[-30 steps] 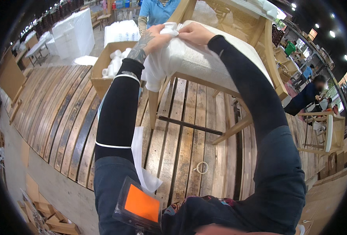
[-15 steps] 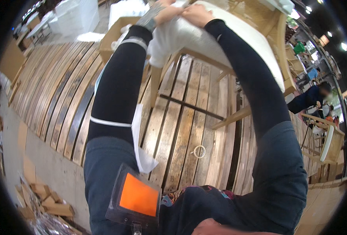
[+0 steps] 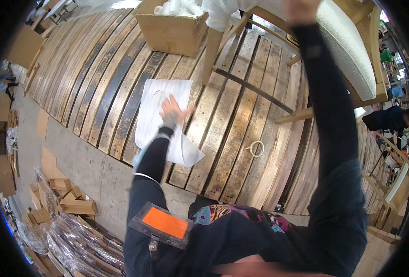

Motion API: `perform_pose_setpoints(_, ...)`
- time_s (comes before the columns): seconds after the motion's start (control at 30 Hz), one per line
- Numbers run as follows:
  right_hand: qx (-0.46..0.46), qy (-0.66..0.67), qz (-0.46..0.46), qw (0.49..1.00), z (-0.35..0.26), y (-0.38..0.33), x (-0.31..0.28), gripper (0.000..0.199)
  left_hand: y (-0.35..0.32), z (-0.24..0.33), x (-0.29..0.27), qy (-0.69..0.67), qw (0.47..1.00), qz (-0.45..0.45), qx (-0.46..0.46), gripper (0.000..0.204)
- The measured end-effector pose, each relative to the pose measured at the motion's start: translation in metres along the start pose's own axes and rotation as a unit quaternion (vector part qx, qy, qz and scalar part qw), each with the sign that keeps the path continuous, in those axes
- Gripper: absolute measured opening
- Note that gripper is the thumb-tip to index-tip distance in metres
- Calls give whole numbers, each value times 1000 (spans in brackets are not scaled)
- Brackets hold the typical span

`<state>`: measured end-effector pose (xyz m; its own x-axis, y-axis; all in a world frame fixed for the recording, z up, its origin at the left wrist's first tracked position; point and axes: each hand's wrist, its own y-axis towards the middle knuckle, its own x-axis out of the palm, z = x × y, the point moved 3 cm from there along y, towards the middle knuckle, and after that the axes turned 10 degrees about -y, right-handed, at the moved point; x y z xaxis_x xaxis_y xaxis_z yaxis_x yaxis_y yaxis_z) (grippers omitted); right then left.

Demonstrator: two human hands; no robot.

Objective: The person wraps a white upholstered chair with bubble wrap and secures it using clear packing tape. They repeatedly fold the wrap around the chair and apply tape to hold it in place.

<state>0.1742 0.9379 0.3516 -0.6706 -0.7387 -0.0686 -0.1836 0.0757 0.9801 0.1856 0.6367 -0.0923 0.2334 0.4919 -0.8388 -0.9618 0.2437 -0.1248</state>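
Over a white foam sheet [image 3: 160,94] on the slatted wooden platform, my left hand [image 3: 172,111] is spread, its fingers apart and nothing in them. Whether it touches the sheet I cannot tell. A corner of the sheet curls over near my left forearm. My right hand [image 3: 301,11] is at the top edge, blurred and partly cut off, beside a wooden chair [image 3: 299,115] with a cream padded part [image 3: 347,51]. Its fingers do not show clearly. White wrapping [image 3: 220,14] covers a portion of the chair near its front left leg.
A cardboard box [image 3: 170,34] of white foam rolls stands left of the chair. A roll of tape [image 3: 256,148] lies on the platform [image 3: 204,166]. Cardboard pieces and plastic-wrapped bundles [image 3: 75,240] lie at lower left. A person [image 3: 389,119] bends near another chair [image 3: 398,182] at right.
My left hand has come away from the wrapped part of the chair, down to the foam sheet. My right hand has shifted rightward along the chair. The view has shifted too.
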Motion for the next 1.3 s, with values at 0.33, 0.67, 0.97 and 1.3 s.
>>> perform_pose_setpoints(0.33,819,89,-225,521,-150,-435,-89,81,-120,14,83,23,998,-29,58,45)
perform_pose_setpoints(0.67,763,-6,-172,623,-131,-463,-224,36,-296,213,97,-206,909,-46,358,49)
perform_pose_setpoints(0.97,727,129,-67,671,-206,-354,-420,35,-209,287,63,-617,764,-188,-1,60)
perform_pose_setpoints(1.3,552,9,9,834,-235,-287,-542,69,-279,430,22,-620,749,-71,222,55)
